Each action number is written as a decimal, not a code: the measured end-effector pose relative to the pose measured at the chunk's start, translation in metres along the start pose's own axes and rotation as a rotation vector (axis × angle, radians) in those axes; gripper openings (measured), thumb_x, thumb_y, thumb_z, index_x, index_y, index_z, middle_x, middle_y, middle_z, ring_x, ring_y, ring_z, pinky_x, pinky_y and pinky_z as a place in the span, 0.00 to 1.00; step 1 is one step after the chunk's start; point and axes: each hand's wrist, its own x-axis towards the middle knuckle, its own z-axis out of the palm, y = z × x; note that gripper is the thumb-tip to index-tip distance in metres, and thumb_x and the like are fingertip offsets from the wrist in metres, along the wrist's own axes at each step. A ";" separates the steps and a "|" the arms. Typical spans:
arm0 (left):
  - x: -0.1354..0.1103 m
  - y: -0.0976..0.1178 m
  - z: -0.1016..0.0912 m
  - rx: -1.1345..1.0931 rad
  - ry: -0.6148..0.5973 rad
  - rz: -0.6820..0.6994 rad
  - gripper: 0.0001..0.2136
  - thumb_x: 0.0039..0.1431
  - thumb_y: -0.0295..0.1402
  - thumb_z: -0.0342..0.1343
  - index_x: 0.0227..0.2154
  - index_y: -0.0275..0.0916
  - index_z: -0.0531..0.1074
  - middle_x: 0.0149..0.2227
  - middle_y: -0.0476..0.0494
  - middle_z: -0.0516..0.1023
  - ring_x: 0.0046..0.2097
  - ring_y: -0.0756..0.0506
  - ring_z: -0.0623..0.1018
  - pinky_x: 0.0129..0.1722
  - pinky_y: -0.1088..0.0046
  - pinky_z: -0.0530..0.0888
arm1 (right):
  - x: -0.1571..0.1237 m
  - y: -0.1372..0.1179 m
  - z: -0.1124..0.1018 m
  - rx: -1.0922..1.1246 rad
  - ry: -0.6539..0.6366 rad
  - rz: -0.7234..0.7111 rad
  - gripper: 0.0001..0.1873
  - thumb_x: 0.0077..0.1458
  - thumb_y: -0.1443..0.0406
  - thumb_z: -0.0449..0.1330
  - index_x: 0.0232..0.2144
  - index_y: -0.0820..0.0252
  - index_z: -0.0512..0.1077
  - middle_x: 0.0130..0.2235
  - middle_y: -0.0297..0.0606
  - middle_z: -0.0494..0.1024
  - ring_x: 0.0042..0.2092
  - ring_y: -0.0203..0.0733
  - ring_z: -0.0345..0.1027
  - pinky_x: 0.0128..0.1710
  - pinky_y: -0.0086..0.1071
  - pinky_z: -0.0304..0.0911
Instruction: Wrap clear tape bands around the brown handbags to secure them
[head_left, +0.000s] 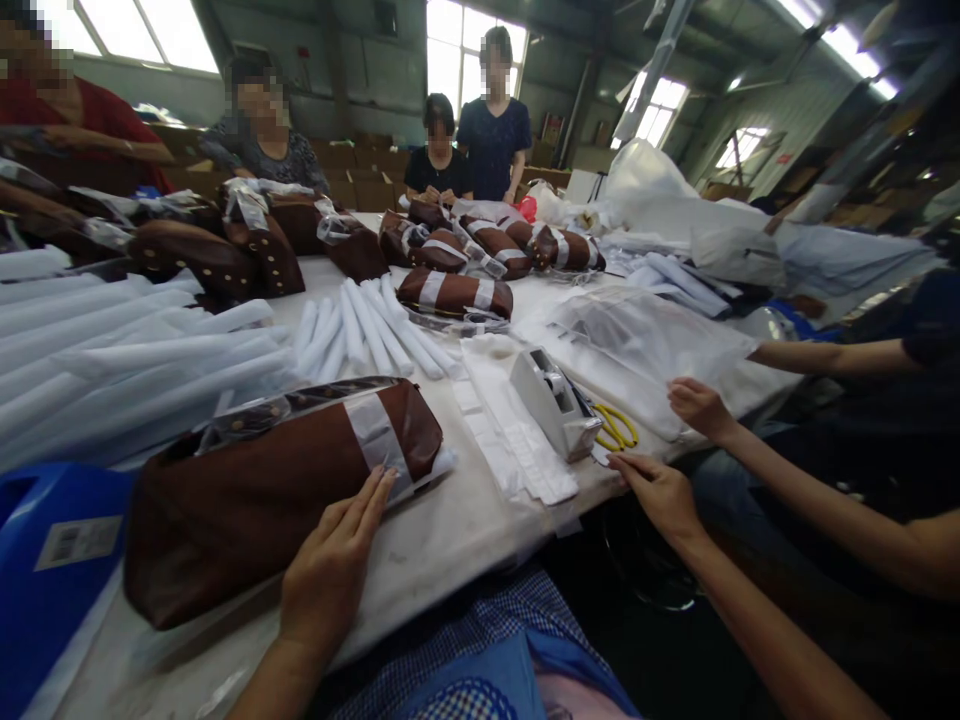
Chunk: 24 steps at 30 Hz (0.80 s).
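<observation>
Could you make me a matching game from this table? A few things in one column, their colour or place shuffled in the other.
Things:
1. brown bag
2. tape dispenser
3. scissors
4. blue container

Descriptions:
A. yellow handles
B. touched by the left hand
C. bottom left corner
D. white, just beyond the right hand

Pairs: 1-B, 2-D, 3-A, 4-C.

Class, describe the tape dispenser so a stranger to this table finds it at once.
Start at the long white table and follow its near edge to the right hand. Just beyond that hand sits the tape dispenser, a white wedge. Unlike the thin yellow scissors beside it, it is bulky and pale.
</observation>
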 end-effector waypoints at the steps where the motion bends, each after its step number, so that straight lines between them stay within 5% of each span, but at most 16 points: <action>1: 0.000 0.000 0.000 -0.005 -0.004 -0.001 0.36 0.61 0.20 0.45 0.70 0.45 0.42 0.66 0.52 0.64 0.48 0.43 0.75 0.46 0.67 0.78 | -0.001 -0.007 -0.007 -0.094 -0.048 -0.143 0.13 0.49 0.54 0.68 0.34 0.54 0.83 0.36 0.39 0.84 0.33 0.46 0.75 0.43 0.43 0.73; 4: -0.001 -0.002 0.003 -0.016 -0.015 -0.026 0.36 0.62 0.21 0.46 0.70 0.45 0.43 0.65 0.53 0.66 0.47 0.43 0.75 0.45 0.66 0.77 | 0.002 -0.041 -0.015 -0.280 -0.296 -0.526 0.12 0.59 0.57 0.59 0.39 0.49 0.82 0.42 0.37 0.83 0.43 0.47 0.77 0.48 0.41 0.71; 7: -0.002 -0.002 0.007 -0.049 -0.014 -0.083 0.35 0.62 0.22 0.47 0.70 0.46 0.45 0.62 0.52 0.70 0.46 0.44 0.75 0.43 0.68 0.76 | 0.010 -0.087 0.004 -0.354 -0.551 -0.694 0.13 0.61 0.56 0.57 0.39 0.48 0.82 0.40 0.37 0.84 0.40 0.44 0.77 0.43 0.37 0.72; 15: -0.003 0.003 0.014 -0.098 0.041 -0.193 0.33 0.63 0.22 0.49 0.69 0.46 0.50 0.56 0.49 0.77 0.43 0.47 0.75 0.42 0.73 0.76 | 0.013 -0.189 0.126 -0.295 -1.152 -1.055 0.13 0.63 0.56 0.57 0.38 0.51 0.80 0.36 0.38 0.82 0.35 0.39 0.74 0.37 0.30 0.66; 24: -0.005 0.004 0.012 -0.060 0.010 -0.158 0.22 0.64 0.22 0.51 0.60 0.42 0.66 0.63 0.47 0.70 0.44 0.46 0.76 0.40 0.70 0.76 | 0.034 -0.236 0.252 -0.537 -1.208 -1.459 0.06 0.55 0.61 0.63 0.28 0.51 0.79 0.30 0.32 0.79 0.30 0.37 0.69 0.27 0.30 0.53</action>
